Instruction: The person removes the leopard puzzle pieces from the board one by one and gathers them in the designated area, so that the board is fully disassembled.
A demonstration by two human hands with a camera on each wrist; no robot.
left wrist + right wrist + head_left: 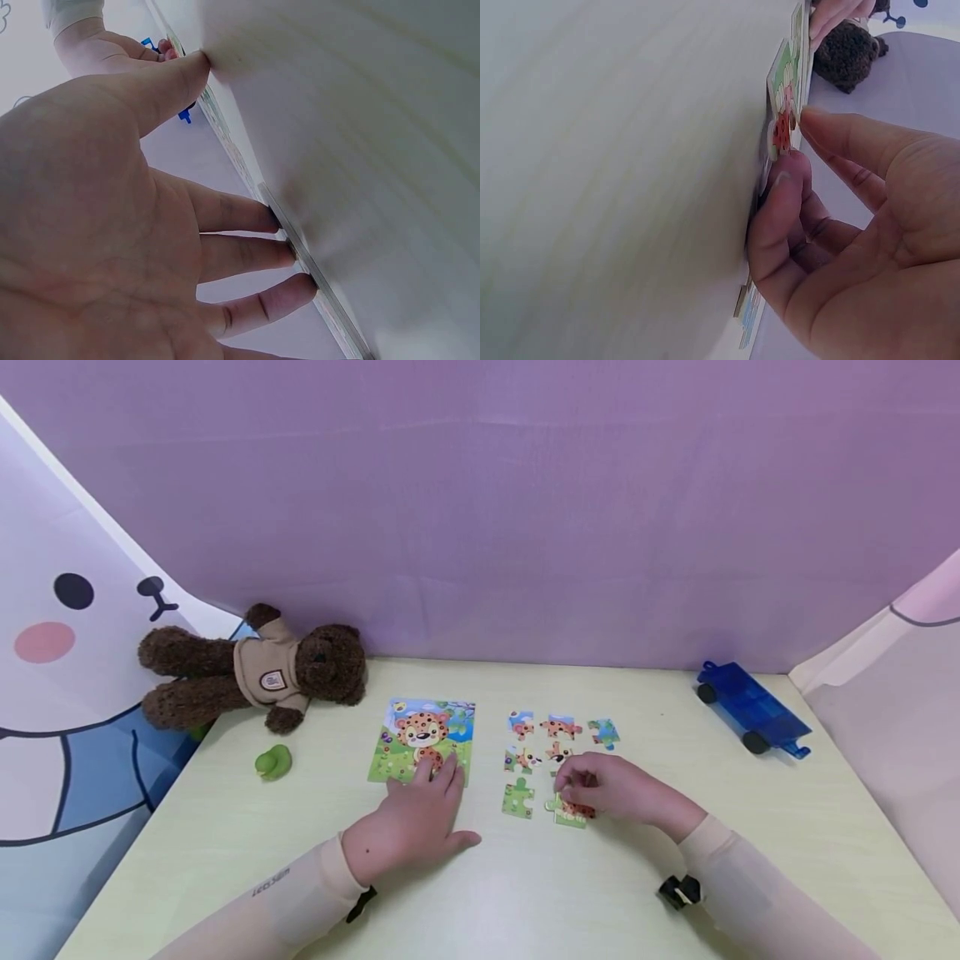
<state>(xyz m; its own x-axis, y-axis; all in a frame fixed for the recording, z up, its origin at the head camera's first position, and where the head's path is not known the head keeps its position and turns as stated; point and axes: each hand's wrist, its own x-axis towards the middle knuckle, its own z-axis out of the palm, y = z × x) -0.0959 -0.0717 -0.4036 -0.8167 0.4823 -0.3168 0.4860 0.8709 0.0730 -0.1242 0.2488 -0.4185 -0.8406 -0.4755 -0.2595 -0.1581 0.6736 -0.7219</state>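
Note:
My left hand lies with straight, spread fingers on the lower edge of a square leopard picture board. In the left wrist view its fingertips touch the board's edge. My right hand pinches a green puzzle piece with red spotted markings between thumb and curled fingers. The right wrist view shows that piece slightly tilted at the table surface. Just left of it lies a green corner piece. Several more puzzle pieces lie in spaced rows above, among them a blue-green one; the hand partly covers some.
A brown teddy bear in a beige top lies at the back left, with a small green toy duck in front of it. A blue toy wagon with black wheels is at the back right. A purple curtain hangs behind the table.

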